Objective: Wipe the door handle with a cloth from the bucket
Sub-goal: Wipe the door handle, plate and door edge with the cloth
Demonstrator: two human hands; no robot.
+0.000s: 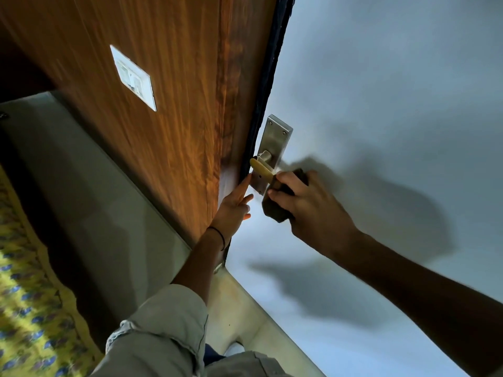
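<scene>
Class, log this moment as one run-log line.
stage: wiping | right hand: cloth on door handle | left hand: open, at door edge | bucket: unseen

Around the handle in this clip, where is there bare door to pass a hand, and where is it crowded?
Free: the door face above and right of the plate, and below the right forearm. Crowded: the lever, with the right hand clamping the cloth on its end, and the left hand at the door edge just left of the plate's lower end.

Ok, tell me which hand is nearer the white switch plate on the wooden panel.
Left. The left hand rests by the door edge, below the switch plate; the right hand, holding the cloth, is farther right.
</scene>
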